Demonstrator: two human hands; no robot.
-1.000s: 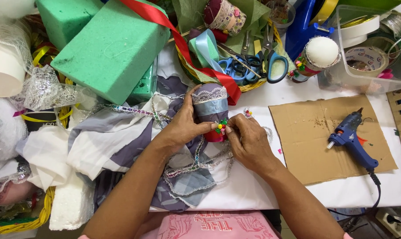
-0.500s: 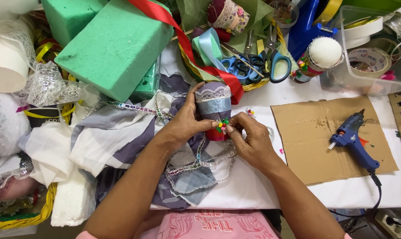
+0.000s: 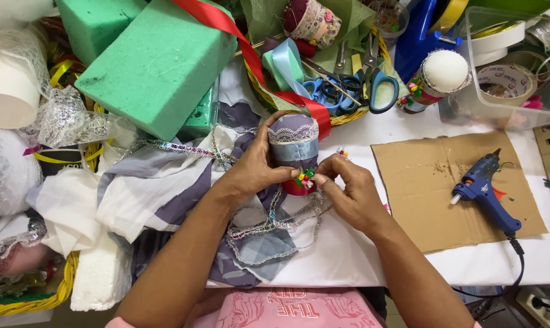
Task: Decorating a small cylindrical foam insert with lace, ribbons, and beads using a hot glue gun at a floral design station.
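The small egg-shaped ornament wrapped in grey fabric, white lace and pale blue ribbon (image 3: 293,152) sat above the rumpled grey-and-white cloth pieces (image 3: 147,200), gripped around its side by the left hand (image 3: 253,173). The right hand (image 3: 348,188) pinched a tiny multicoloured flower trim (image 3: 304,178) against its red lower part. Lace and ribbon looked already attached; the flower trim seemed only partly fixed. A blue glue gun (image 3: 484,191) lay unused on the brown cardboard sheet (image 3: 427,182), well apart.
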